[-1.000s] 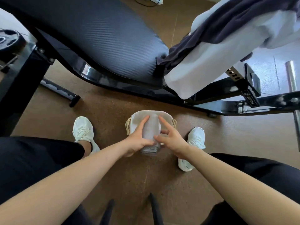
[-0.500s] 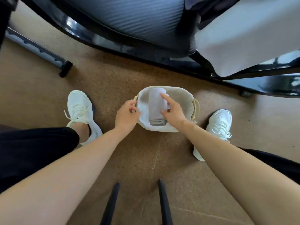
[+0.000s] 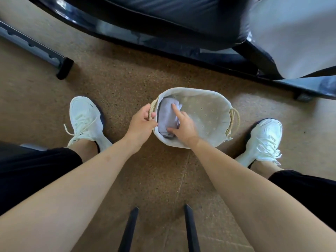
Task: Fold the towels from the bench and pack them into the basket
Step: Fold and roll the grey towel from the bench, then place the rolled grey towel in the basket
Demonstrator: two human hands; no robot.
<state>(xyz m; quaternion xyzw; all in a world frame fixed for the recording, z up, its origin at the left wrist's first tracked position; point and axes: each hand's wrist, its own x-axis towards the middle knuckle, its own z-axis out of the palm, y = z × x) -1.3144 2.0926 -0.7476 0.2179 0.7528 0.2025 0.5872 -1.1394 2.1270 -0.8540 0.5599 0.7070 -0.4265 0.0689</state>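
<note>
Right hand (image 3: 183, 124): fingers spread wide, pressing flat on the folded towel (image 3: 166, 118), gripping nothing.
Left hand (image 3: 142, 122): closed around the rope handle (image 3: 152, 110) at the basket's left end, steadying it.
Folded towel: inside the basket (image 3: 205, 113), tucked against its left wall.
Rest of basket: bare lining to the towel's right.
More towels (image 3: 291, 37): draped on the tabletop (image 3: 163, 13), beyond the basket.
Risk: as I judge it, lifting the pressing hand quickly could let the fold spring open; tugging the handle could tip the soft basket.
</note>
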